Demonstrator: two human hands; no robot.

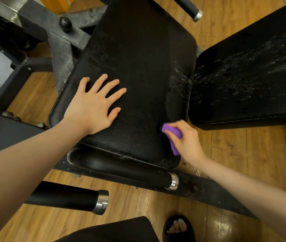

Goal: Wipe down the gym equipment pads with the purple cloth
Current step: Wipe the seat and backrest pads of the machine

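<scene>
Gripping the bunched purple cloth [172, 137], seemingly damp, right hand [186, 142].

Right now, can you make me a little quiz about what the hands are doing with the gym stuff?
1. True or false: the left hand lies flat with spread fingers on the seat pad.
2. What does the right hand grip?
A. purple cloth
B. a bottle
C. nothing
3. Fill in: the other pad, to the right, is covered in ____ that are not yet wiped.

Key: 1 true. 2 A. 3 droplets.
</scene>
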